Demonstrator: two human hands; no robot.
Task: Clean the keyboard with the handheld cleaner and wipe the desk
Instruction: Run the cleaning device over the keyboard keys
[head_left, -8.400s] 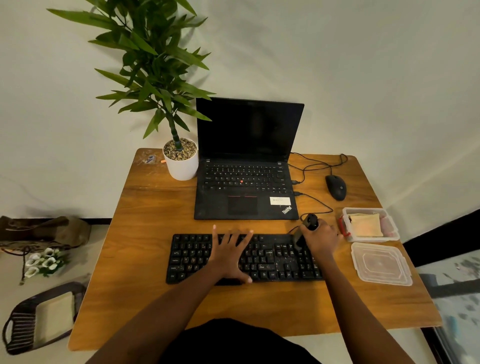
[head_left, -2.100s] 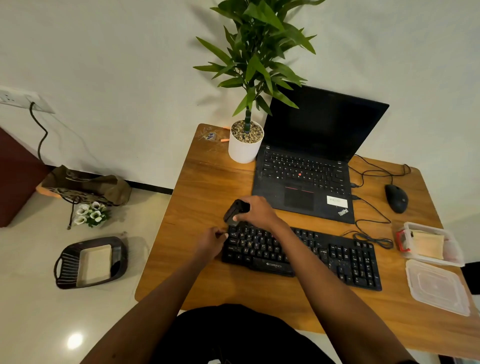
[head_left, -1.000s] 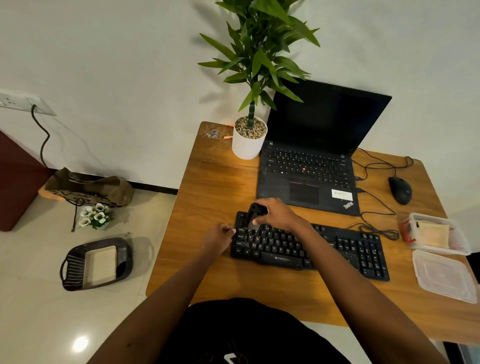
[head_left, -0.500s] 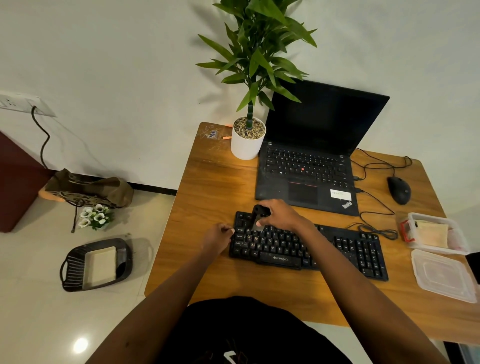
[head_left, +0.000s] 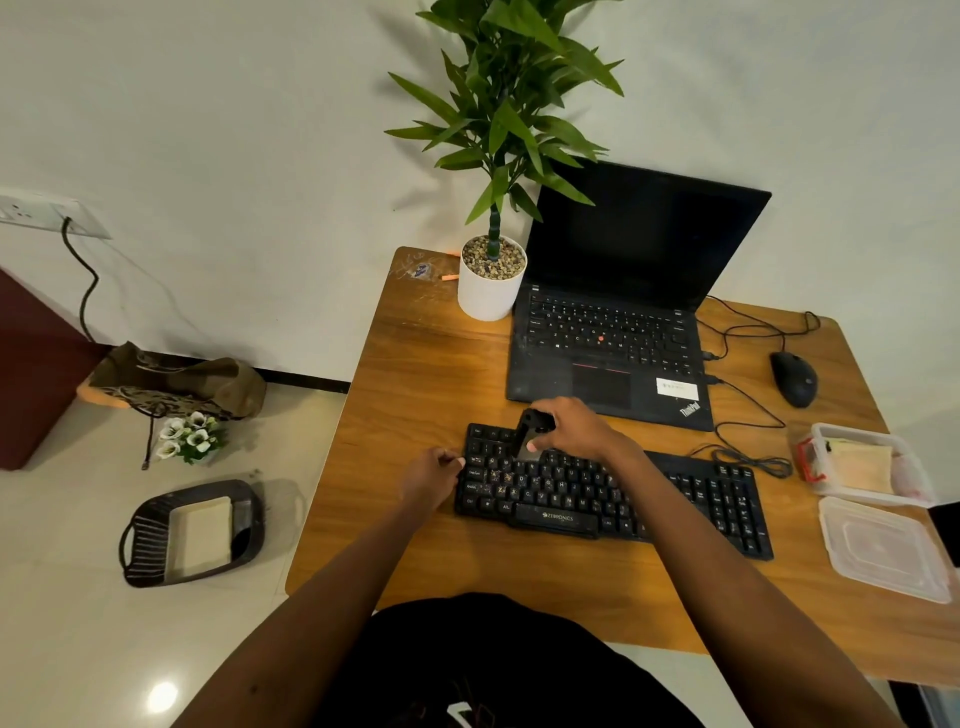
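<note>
A black keyboard (head_left: 649, 499) lies across the wooden desk (head_left: 426, 374) in front of me. My right hand (head_left: 571, 431) is closed around the small black handheld cleaner (head_left: 527, 434), whose tip rests on the upper left rows of keys. My left hand (head_left: 431, 478) grips the keyboard's left edge with curled fingers. A folded yellow cloth (head_left: 860, 465) sits in an open clear container (head_left: 906, 486) at the desk's right side.
An open black laptop (head_left: 613, 332) stands behind the keyboard, with a potted plant (head_left: 491, 283) to its left and a wired mouse (head_left: 794, 378) to its right. A clear lid (head_left: 883, 548) lies near the right edge. A dark tray (head_left: 150, 535) sits on the floor to the left.
Over the last seconds the cleaner has crept a little to the right along the upper left keys. My left hand stays on the keyboard's left edge.
</note>
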